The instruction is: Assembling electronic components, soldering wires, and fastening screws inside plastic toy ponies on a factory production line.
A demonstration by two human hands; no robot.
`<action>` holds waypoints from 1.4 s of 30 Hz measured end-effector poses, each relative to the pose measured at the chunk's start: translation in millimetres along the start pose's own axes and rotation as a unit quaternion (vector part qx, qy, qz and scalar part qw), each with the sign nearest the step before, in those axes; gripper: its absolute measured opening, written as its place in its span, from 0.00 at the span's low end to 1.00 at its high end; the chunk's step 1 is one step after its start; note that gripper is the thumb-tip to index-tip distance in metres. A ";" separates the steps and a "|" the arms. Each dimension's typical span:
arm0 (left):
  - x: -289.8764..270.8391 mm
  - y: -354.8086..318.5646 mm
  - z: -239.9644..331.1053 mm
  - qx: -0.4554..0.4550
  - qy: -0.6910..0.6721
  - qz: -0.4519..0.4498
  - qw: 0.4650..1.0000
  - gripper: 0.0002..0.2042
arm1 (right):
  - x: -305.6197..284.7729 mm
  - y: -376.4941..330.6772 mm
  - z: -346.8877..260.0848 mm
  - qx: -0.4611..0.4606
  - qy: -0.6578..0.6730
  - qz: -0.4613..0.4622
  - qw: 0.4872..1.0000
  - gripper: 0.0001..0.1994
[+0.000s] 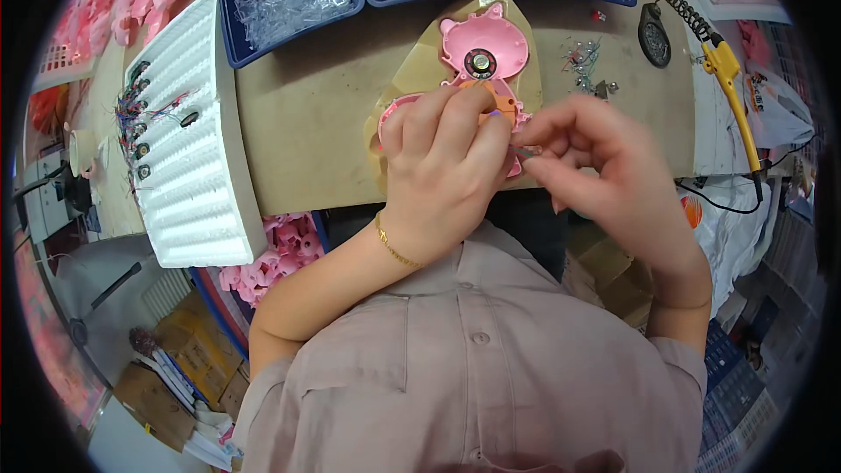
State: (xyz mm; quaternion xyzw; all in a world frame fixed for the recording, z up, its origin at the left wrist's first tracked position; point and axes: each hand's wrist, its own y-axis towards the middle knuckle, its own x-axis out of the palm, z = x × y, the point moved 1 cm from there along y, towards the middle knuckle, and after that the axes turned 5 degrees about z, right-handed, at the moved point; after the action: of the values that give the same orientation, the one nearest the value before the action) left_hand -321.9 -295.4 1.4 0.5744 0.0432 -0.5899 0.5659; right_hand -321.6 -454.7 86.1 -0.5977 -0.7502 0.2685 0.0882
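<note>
1. Pink plastic shell lies open on the tan mat at the middle of the surface, with a small round speaker seated in its upper half; the lower half sits under your left hand
2. Your left hand presses down on that lower half, fingers curled together over it and an orange part
3. Your right hand, at 3 o'clock from the left, pinches a tiny metal piece between thumb and forefinger, fingers closed on it
4. The shell looks light, stiff and thin-walled, likely to skate on the mat and crack if squeezed; hold it by the outer rim, away from the speaker
5. The surface edge runs right under your wrists at 6 o'clock, so small parts could roll off
6. Open room is at 9 o'clock up to the white foam tray; blue bins crowd 12 o'clock, and the yellow soldering iron lies at 3 o'clock
</note>
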 end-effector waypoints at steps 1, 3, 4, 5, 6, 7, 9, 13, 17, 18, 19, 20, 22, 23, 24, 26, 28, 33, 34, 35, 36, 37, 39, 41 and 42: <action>-0.3 0.4 0.7 -0.013 -0.004 -0.005 1.000 0.11 | -1.2 0.2 4.1 0.000 0.000 0.000 1.000 0.10; -1.5 2.0 0.9 -0.026 -0.008 -0.010 1.000 0.10 | -3.3 0.2 19.6 0.010 0.127 -0.050 0.991 0.11; -2.8 3.2 0.1 -0.022 -0.028 -0.006 0.999 0.12 | -2.1 -1.6 25.3 0.022 0.151 -0.040 0.987 0.13; -3.8 4.2 -0.9 -0.018 -0.048 -0.002 0.999 0.14 | -3.2 -1.2 30.8 0.022 0.151 -0.039 0.987 0.13; -5.1 4.2 -2.6 -0.017 -0.048 -0.003 0.999 0.14 | -4.7 -1.0 36.5 0.017 0.115 -0.014 0.993 0.13; -5.5 4.6 -4.4 -0.006 -0.064 -0.021 0.998 0.14 | -6.4 -1.3 40.4 0.011 0.078 0.011 0.997 0.13; -4.0 4.7 -7.3 0.007 -0.081 -0.041 0.996 0.14 | -7.9 -3.5 43.9 -0.017 0.027 0.021 0.999 0.13; 1.3 1.9 -9.8 0.045 -0.053 -0.026 0.997 0.09 | 2.6 -16.0 32.5 -0.107 0.016 0.047 0.993 0.11; -1.0 7.7 -4.6 0.020 -0.028 -0.016 0.999 0.09 | 0.8 -8.9 40.1 -0.128 0.050 0.050 0.989 0.10; -0.6 7.7 -3.6 0.019 -0.026 -0.016 0.999 0.09 | 0.4 -9.0 42.0 -0.129 0.050 0.047 0.989 0.10; 0.7 8.1 -2.2 0.017 -0.025 -0.013 0.999 0.08 | -0.6 -10.6 41.7 -0.248 -0.091 0.085 0.961 0.11; 2.1 8.5 -1.2 0.015 -0.025 -0.010 1.000 0.08 | -0.2 -12.3 40.6 -0.357 -0.227 0.120 0.898 0.12; 5.6 7.5 -0.9 0.015 -0.029 -0.015 0.999 0.08 | 2.3 -13.9 35.2 -0.395 -0.265 0.119 0.871 0.13; 6.0 6.8 -1.2 0.016 -0.034 -0.019 0.999 0.08 | 3.6 -14.9 31.4 -0.432 -0.303 0.120 0.841 0.14; 3.7 8.2 -0.5 0.019 -0.037 -0.021 0.999 0.08 | 2.1 -12.3 28.6 -0.437 -0.283 0.130 0.844 0.12; -3.5 11.9 -0.8 0.001 -0.090 -0.061 0.994 0.08 | -1.8 1.4 26.6 -0.405 -0.259 0.144 0.865 0.11; -3.8 10.0 -3.4 0.011 -0.087 -0.054 0.995 0.09 | -6.7 13.8 28.5 -0.321 -0.192 0.132 0.918 0.07; -9.1 5.7 -3.9 0.039 -0.105 -0.036 0.993 0.11 | -16.8 8.8 34.9 -0.249 -0.136 0.054 0.957 0.06; -14.6 1.7 -8.0 0.030 -0.110 -0.040 0.993 0.13 | -18.0 8.0 36.0 -0.229 -0.125 0.030 0.965 0.06; -20.3 -2.6 -13.4 0.020 -0.114 -0.044 0.992 0.15 | -17.9 8.8 38.9 -0.229 -0.123 0.031 0.965 0.06; -25.0 -8.3 -21.2 0.017 -0.097 -0.034 0.995 0.16 | -17.3 9.7 43.4 -0.246 -0.169 0.046 0.953 0.06; -27.8 -14.0 -28.2 0.018 -0.099 -0.036 0.994 0.16 | -16.8 11.4 47.8 -0.263 -0.215 0.060 0.939 0.06; -29.9 -24.7 -37.4 0.014 -0.066 -0.071 0.995 0.16 | -15.2 17.8 56.8 -0.256 -0.223 0.088 0.937 0.06; -26.9 -27.6 -32.7 0.022 -0.057 -0.078 0.995 0.16 | -12.2 21.2 61.8 -0.249 -0.231 0.114 0.934 0.06; -27.1 -27.8 -29.9 0.029 -0.032 -0.069 0.997 0.15 | -9.4 22.3 62.3 -0.268 -0.261 0.147 0.916 0.06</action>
State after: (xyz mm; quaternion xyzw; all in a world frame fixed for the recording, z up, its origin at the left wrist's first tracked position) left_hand -331.3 -247.8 -5.6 0.5674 0.0477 -0.6464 0.5078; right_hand -328.4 -479.0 24.2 -0.6109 -0.6944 0.2134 -0.3147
